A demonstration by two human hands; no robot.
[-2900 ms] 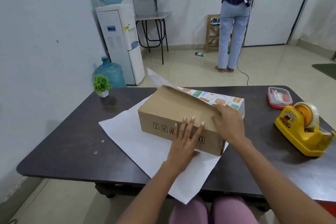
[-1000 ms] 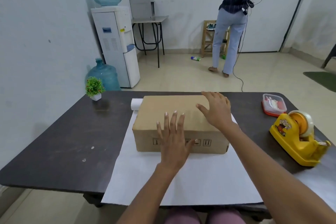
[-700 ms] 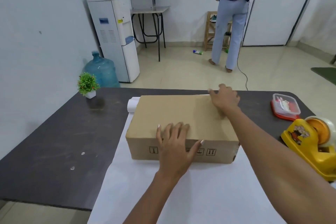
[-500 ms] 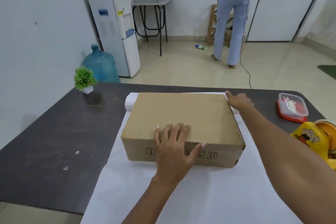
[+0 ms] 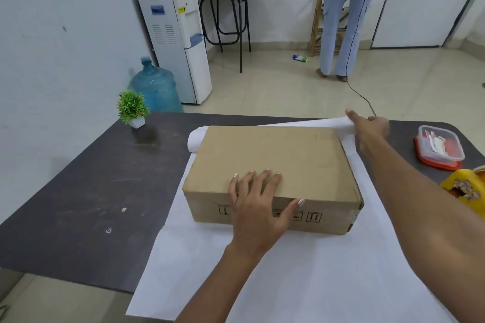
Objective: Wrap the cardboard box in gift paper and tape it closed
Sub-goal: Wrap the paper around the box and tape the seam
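Cardboard box (image 5: 273, 165) closed, lying flat in the middle of the gift paper (image 5: 301, 278), white side up, spread across the dark bench (image 5: 91, 191). Far edge of the paper lifted off the bench behind the box's far right corner, pinched in the grip of the right hand (image 5: 368, 128), thumb and curled fingers closed on the sheet. At the far left corner, paper curled into a loose roll beside the box.

Left hand (image 5: 258, 207) flat on the box's near top edge, fingers straight and spread on the lid, thumb down over the front face by the printed handling symbols; open, holding nothing, pressing only.

Right of the box: clear container with red base (image 5: 439, 148), apart from the paper, and nearer, yellow tape dispenser (image 5: 464, 193) cut off by the frame edge. Left, small potted plant (image 5: 133, 109) near the bench's far corner.

Right forearm stretched diagonally past the box's right side; left forearm straight in from below.
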